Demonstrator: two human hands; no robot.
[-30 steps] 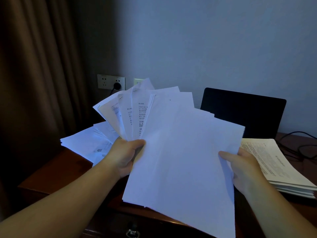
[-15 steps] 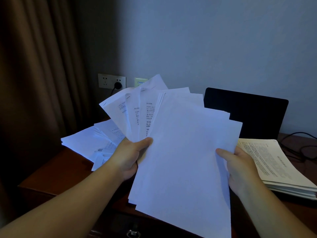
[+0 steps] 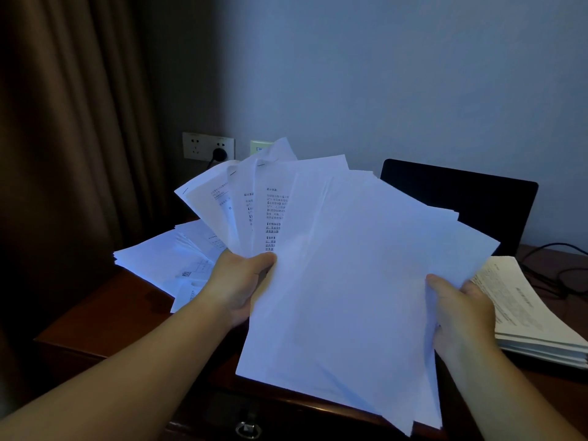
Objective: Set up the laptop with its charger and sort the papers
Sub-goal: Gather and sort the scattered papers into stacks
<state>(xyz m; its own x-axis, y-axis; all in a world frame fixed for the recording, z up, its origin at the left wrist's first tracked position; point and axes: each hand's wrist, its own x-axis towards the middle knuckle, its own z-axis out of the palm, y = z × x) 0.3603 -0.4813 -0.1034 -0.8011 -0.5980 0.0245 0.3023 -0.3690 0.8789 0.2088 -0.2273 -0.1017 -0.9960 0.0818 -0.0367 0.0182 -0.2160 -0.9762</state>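
Note:
I hold a fanned sheaf of white papers (image 3: 350,275) in the air above the desk. My left hand (image 3: 238,281) grips the printed sheets at the fan's left side, thumb on top. My right hand (image 3: 461,313) pinches the blank sheets at their right edge. Behind the fan stands the open black laptop (image 3: 477,205), screen dark, its lower part hidden by the sheets. A dark plug (image 3: 219,153) sits in the wall socket (image 3: 208,146), and black cables (image 3: 553,275) lie on the desk at the right.
A loose spread of white papers (image 3: 159,265) lies on the wooden desk (image 3: 105,313) at the left. A neat stack of printed sheets (image 3: 528,313) sits at the right. A brown curtain (image 3: 63,154) hangs at the left. A drawer pull (image 3: 248,429) shows at the desk's front.
The fan of papers has risen and shifted slightly right, and the sheets spread wider. Both hands kept their hold.

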